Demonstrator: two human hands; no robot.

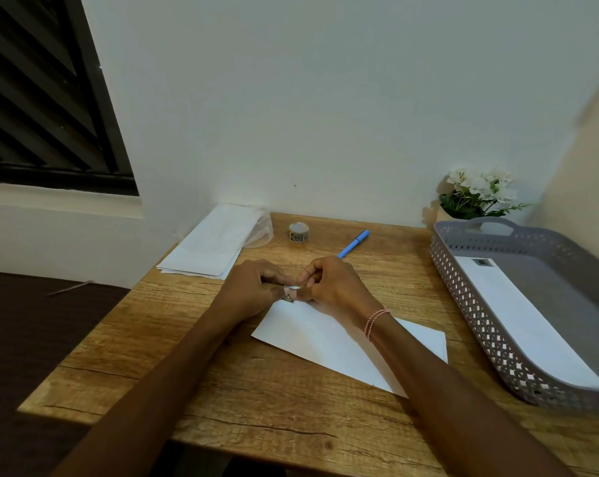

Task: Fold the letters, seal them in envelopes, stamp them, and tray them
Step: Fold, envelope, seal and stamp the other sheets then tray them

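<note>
Envelope [342, 342] lies flat on the wooden table [153, 339], with both hands meeting over its far corner. The left hand [253, 289] and right hand [336, 287] have curled fingers pinching a tiny stamp [288, 295] between them (pretty hard to make out). Another stamped envelope [518, 315] sits in the grey tray [463, 287] on the right.
</note>
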